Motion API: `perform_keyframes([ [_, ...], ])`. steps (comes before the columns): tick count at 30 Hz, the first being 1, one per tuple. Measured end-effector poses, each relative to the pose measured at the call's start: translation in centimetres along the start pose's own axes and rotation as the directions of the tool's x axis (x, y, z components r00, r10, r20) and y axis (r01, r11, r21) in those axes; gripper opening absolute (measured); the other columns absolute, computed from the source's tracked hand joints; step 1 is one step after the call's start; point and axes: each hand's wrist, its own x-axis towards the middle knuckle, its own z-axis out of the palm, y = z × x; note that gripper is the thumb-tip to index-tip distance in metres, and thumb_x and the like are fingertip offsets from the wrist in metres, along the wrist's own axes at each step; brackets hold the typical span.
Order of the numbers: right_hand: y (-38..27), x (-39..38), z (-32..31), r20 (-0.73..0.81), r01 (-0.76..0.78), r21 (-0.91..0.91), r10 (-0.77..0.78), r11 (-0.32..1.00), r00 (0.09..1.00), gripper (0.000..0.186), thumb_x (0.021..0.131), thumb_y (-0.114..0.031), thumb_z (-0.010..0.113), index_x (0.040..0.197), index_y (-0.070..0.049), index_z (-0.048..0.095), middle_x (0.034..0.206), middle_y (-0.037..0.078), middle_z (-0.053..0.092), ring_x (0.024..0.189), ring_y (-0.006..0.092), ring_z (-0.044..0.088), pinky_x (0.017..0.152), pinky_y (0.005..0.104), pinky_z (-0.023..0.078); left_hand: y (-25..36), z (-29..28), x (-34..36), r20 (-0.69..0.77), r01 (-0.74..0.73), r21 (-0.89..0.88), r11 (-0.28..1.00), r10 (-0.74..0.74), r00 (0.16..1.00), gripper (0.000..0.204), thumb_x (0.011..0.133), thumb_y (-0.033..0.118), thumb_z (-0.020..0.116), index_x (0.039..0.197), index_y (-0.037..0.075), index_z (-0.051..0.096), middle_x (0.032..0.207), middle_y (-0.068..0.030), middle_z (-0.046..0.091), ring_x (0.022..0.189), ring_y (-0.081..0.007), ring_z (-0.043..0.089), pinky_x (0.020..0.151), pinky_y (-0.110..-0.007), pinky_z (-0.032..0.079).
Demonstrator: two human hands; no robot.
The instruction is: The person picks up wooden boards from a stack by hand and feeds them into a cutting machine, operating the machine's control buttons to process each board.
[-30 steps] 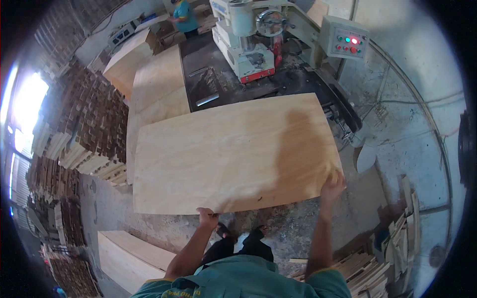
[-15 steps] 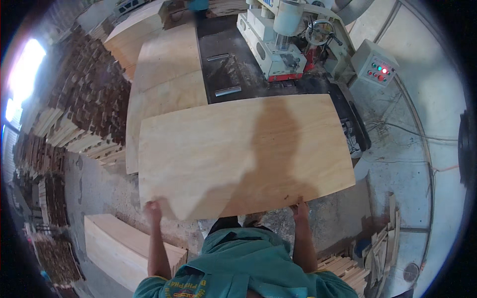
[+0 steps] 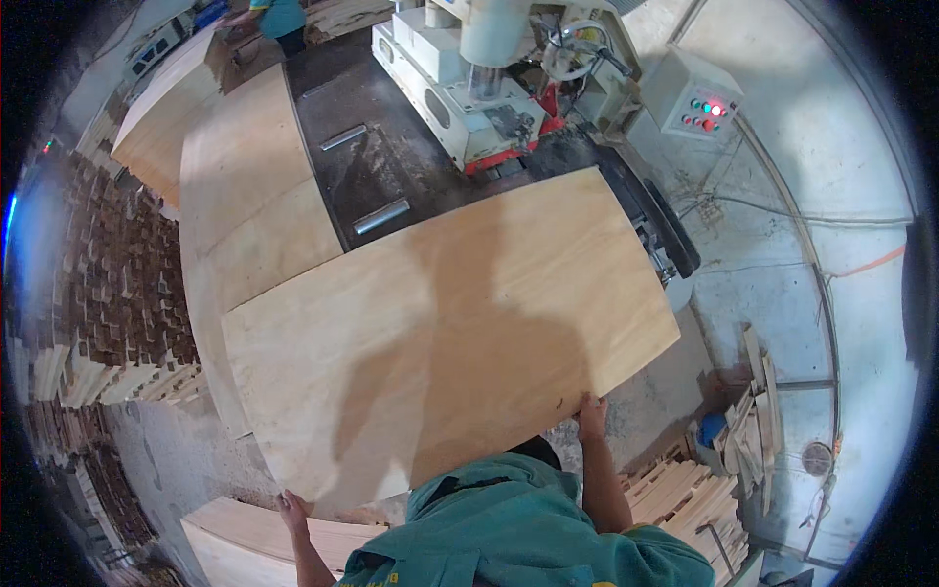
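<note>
A wide, pale plywood sheet [image 3: 391,342] spans the middle of the view, tilted with its left end nearer me. My left hand [image 3: 294,509] grips its near left corner. Closer to the right end, my right hand [image 3: 591,415] is closed on the near edge, thumb on top. The undersides of both grips are hidden by the sheet. Its far edge overlaps the black table [image 3: 323,88] of a woodworking machine. My shadow falls across the sheet's face.
The white machine head [image 3: 465,108] stands beyond the sheet. A control box [image 3: 693,93] with lit buttons is at right. Stacked panels [image 3: 245,196] and piled wood strips [image 3: 117,284] line the left. A curved wooden stack [image 3: 235,528] and scrap slats [image 3: 685,499] lie nearby. Another person [image 3: 284,18] stands far back.
The sheet has turned, its left end swinging toward me. My left hand has come nearer with that corner, while both hands keep hold. The surroundings have shifted left and tilted in view.
</note>
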Motion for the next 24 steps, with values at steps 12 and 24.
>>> perform_keyframes([
  [12, -2.9, 12.5, 0.6, 0.071, 0.181, 0.032, -0.183, 0.983, 0.981, 0.047, 0.097, -0.022, 0.057, 0.132, -0.008, 0.03, 0.115, 0.017, 0.059, 0.085, 0.0243, 0.065, 0.062, 0.0389, 0.057, 4.9, 7.3, -1.3, 0.27, 0.261, -0.666, 0.698, -0.101, 0.958, 0.025, 0.093, 0.02, 0.063, 0.108, 0.009, 0.046, 0.093, -0.0079, 0.06, 0.088, -0.0172, 0.061, 0.07, -0.031, 0.052],
  [24, -8.1, 13.3, 1.3, 0.107, 0.111, 0.085, -0.12, 0.99, 0.987, 0.048, 0.098, -0.024, 0.056, 0.133, -0.009, 0.027, 0.109, 0.017, 0.063, 0.087, 0.0235, 0.067, 0.063, 0.0374, 0.057, 9.8, 13.9, -0.5, 0.134, 0.142, -0.088, 0.986, -0.13, 0.982, 0.064, 0.083, 0.048, 0.072, 0.113, -0.002, 0.046, 0.114, -0.0176, 0.057, 0.107, -0.03, 0.056, 0.09, -0.043, 0.048],
])
